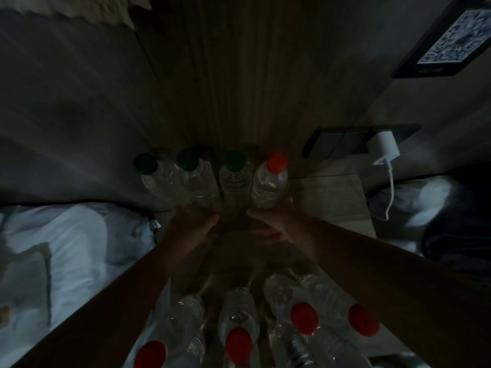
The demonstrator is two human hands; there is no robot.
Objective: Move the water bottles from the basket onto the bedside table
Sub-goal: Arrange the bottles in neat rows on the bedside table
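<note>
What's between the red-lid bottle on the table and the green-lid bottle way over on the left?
A second green-capped bottle and a third green-capped bottle stand between the red-capped bottle and the leftmost green-capped bottle, in the head view.

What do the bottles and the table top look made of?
The bottles look like clear, glossy thin plastic: see-through ribbed walls with glints. The table top looks like matte wood or laminate: faint grain, too dim to settle.

l hand [195, 225], r hand [276, 221] — both bare, forearms [358, 251] bare
</note>
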